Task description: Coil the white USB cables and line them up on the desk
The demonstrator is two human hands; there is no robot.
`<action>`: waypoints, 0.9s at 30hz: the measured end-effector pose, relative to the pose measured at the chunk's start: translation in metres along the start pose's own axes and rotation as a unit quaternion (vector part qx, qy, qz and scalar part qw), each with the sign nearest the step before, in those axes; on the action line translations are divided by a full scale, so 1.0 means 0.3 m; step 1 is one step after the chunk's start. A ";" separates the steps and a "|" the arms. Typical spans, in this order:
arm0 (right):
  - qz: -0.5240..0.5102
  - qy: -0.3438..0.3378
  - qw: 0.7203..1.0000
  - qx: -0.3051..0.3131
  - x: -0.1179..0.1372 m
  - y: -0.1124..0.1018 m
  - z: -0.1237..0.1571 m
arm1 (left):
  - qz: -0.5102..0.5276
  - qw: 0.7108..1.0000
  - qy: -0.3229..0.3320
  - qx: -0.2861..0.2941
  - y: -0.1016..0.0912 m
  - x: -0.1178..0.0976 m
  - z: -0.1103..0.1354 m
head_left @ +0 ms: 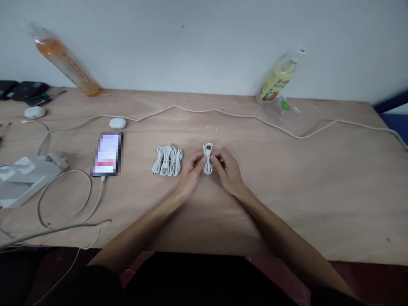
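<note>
Between my two hands is a small white USB cable (pixel 207 165), coiled into a narrow bundle with its plug at the top. My left hand (pixel 192 169) pinches its left side, thumb on the front. From the right, my right hand (pixel 227 168) grips the same coil near its middle, fingers curled. Just left of my hands, several more white coiled cables (pixel 167 160) lie side by side on the wooden table. Beyond the held coil rest a few short pale ties (pixel 211 126).
A phone (pixel 108 154) with a charging cord lies left, near white earbud cases (pixel 117 123). An orange drink bottle (pixel 65 63) and a yellow one (pixel 276 80) stand by the wall. A long white cord (pixel 223 111) crosses the back. An opened white box (pixel 32 176) sits far left.
</note>
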State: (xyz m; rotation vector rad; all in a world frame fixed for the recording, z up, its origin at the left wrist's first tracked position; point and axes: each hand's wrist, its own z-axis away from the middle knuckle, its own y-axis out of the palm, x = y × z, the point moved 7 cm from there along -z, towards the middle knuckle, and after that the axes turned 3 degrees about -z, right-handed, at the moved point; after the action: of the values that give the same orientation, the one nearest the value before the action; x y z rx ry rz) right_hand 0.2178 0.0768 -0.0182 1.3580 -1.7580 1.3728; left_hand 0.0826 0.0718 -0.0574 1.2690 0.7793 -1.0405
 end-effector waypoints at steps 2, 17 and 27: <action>-0.012 0.007 1.000 -0.006 0.000 -0.002 -0.001 | -0.014 1.000 0.012 0.003 -0.001 -0.014 -0.002; -0.104 0.076 0.991 -0.047 -0.033 -0.006 0.001 | -0.034 0.999 0.012 -0.010 -0.037 -0.039 -0.027; -0.126 0.081 0.988 -0.047 -0.017 -0.006 0.000 | -0.034 0.999 0.020 -0.006 -0.030 -0.051 -0.026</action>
State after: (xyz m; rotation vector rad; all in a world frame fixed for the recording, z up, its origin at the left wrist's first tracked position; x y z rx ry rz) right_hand 0.2215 0.0788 -0.0218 1.3259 -1.4712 1.2094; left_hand 0.0695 0.0825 -0.0482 1.2650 0.8624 -1.0656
